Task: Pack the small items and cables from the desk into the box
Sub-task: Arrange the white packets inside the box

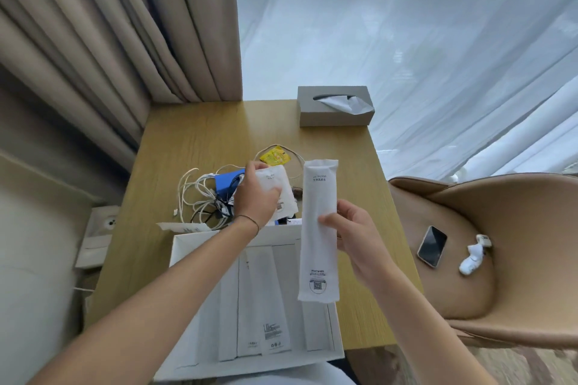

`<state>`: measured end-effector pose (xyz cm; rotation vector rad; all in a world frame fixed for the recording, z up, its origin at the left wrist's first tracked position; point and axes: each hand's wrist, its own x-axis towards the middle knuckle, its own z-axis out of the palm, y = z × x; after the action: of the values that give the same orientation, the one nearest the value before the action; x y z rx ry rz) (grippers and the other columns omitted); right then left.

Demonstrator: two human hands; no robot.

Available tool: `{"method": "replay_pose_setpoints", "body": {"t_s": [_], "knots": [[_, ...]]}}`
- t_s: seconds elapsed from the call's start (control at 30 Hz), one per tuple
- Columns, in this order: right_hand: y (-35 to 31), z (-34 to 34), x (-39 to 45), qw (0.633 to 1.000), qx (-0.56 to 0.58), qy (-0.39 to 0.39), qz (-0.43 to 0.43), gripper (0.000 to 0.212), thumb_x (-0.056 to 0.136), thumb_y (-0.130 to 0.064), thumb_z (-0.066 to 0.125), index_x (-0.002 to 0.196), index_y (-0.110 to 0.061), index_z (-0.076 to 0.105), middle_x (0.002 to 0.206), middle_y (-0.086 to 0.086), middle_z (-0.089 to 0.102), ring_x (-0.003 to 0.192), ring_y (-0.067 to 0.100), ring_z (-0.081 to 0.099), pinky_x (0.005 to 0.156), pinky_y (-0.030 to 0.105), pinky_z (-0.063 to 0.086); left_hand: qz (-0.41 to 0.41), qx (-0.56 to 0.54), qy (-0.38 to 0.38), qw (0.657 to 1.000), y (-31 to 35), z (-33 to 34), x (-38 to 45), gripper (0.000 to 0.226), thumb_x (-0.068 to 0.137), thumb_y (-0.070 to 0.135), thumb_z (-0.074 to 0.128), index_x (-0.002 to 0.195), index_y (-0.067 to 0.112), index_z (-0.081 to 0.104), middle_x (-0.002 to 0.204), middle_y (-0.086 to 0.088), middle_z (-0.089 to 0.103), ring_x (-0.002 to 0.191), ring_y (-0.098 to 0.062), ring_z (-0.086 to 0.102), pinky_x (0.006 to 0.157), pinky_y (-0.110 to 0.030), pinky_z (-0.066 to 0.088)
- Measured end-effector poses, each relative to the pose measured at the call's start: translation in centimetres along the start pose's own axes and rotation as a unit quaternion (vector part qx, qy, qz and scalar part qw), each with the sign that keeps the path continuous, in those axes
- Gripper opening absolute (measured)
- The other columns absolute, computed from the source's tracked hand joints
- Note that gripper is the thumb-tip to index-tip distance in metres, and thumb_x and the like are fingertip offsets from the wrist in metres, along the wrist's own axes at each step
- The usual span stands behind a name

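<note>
Box (181, 259): white, open, at the near edge of the table (187, 141); I count several flat white packets (269, 306) already lying side by side inside it.
Right hand (353, 237): I have its fingers pinched on a long white sachet (319, 228), held upright above the box's right side, not yet laid in.
Left hand (256, 197): reaching past the box's far wall; its fingers grip a smaller squarish white packet (278, 184) at the heap of remaining things.
Cables (200, 194): white tangle, with some dark leads, left of the left hand, loose on the table and outside the box.
Blue item (226, 181): flat, half under the cables and the left hand; I cannot tell what it is.
Yellow sachet (275, 156): beyond the heap, ringed by a thin pale cord (298, 162); still on the table.
Tissue box (334, 106): grey, at the table's far edge, well apart from the heap.
Chair (516, 228): tan, right of the table, carrying a phone (433, 246) and a white charger (474, 255).
Progress, my judgement: partway. Packets are in; two more are in hand. The cables, blue item and yellow sachet remain. Whether the chair's things count, I cannot say.
</note>
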<state>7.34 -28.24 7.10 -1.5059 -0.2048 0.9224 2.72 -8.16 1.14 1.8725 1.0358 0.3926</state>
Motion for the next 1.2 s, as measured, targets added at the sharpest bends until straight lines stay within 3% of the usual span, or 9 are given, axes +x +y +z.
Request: {"method": "replay_pose_setpoints", "body": {"t_s": [0.07,0.27,0.33,0.43,0.53,0.63,0.73,0.97,1.2], "knots": [[0.6,1.3,-0.8,0.999,-0.033,0.001,-0.011,0.025,0.082,-0.020,0.062,0.101,-0.010,0.074,0.090,0.003,0.073,0.079,0.016,0.069,0.068,0.032,0.053,0.010,-0.038,0.011,0.999,-0.7,-2.4,-1.3,0.044,0.078,0.010,0.070,0.112,0.030,0.051,0.091,0.013,0.061,0.077,-0.015,0.063,0.054,-0.020,0.049],[3.6,4.9,-1.9,0.972,-0.220,0.066,-0.040,0.017,0.083,-0.022,0.062,0.092,-0.018,0.076,0.084,-0.002,0.076,0.070,0.017,0.070,0.057,0.029,0.055,0.013,-0.110,0.019,0.994,-3.6,-7.9,-4.3,0.045,0.084,0.007,0.069,0.122,0.026,0.052,0.101,0.016,0.061,0.080,0.008,0.062,0.066,-0.013,0.049],[4.8,5.8,-1.8,0.932,-0.347,0.084,-0.060,0.015,0.084,-0.025,0.062,0.089,-0.017,0.074,0.080,-0.002,0.075,0.073,0.018,0.070,0.064,0.038,0.059,0.000,-0.139,0.014,0.990,-4.4,-9.0,-5.0,0.046,0.087,0.006,0.067,0.126,0.024,0.052,0.105,0.007,0.064,0.081,0.003,0.064,0.062,-0.014,0.050],[6.3,7.2,-1.7,0.854,-0.511,0.085,-0.055,0.014,0.081,-0.032,0.058,0.076,-0.022,0.066,0.066,-0.007,0.065,0.060,0.013,0.060,0.055,0.034,0.051,-0.021,-0.161,0.001,0.987,-5.3,-10.4,-6.0,0.045,0.089,0.005,0.064,0.128,0.024,0.051,0.107,-0.003,0.066,0.083,-0.013,0.068,0.062,-0.029,0.056],[7.5,8.3,-1.5,0.799,-0.594,0.083,-0.024,0.016,0.081,-0.032,0.053,0.076,-0.020,0.062,0.071,-0.005,0.065,0.064,0.018,0.061,0.054,0.033,0.052,-0.019,-0.151,-0.017,0.988,-6.1,-11.5,-6.9,0.044,0.091,0.006,0.063,0.129,0.025,0.050,0.106,-0.001,0.067,0.082,-0.013,0.069,0.052,-0.023,0.053],[8.5,9.3,-1.6,0.764,-0.638,0.093,-0.011,0.019,0.082,-0.030,0.050,0.066,-0.022,0.047,0.062,-0.006,0.053,0.056,0.017,0.052,0.045,0.028,0.035,-0.018,-0.146,-0.028,0.989,-6.8,-12.2,-7.8,0.044,0.091,0.005,0.063,0.129,0.024,0.050,0.106,0.001,0.066,0.080,-0.012,0.069,0.046,-0.016,0.050],[9.2,10.2,-1.5,0.741,-0.663,0.107,-0.003,0.024,0.085,-0.028,0.050,0.063,-0.022,0.046,0.060,-0.007,0.053,0.053,0.016,0.052,0.045,0.026,0.034,-0.014,-0.134,-0.033,0.990,-7.6,-12.6,-8.4,0.043,0.089,0.003,0.064,0.125,0.024,0.053,0.105,0.001,0.068,0.082,-0.013,0.070,0.047,-0.015,0.050],[10.1,11.4,0.1,0.667,-0.737,0.096,0.048,0.011,0.090,-0.020,0.053,0.081,-0.020,0.059,0.060,-0.005,0.049,0.061,0.021,0.055,0.052,0.025,0.037,-0.019,-0.113,-0.077,0.990,-9.3,-12.9,-9.6,0.042,0.088,0.004,0.064,0.119,0.029,0.054,0.105,0.001,0.068,0.084,-0.016,0.070,0.060,-0.034,0.059],[12.5,11.5,1.8,0.591,-0.800,0.044,0.095,0.019,0.087,-0.011,0.065,0.099,-0.022,0.074,0.093,-0.004,0.075,0.085,0.020,0.073,0.060,0.026,0.046,-0.007,-0.070,-0.112,0.991,-9.9,-12.4,-10.5,0.040,0.088,0.006,0.066,0.113,0.035,0.055,0.102,0.005,0.066,0.085,-0.013,0.069,0.062,-0.035,0.063]]}}
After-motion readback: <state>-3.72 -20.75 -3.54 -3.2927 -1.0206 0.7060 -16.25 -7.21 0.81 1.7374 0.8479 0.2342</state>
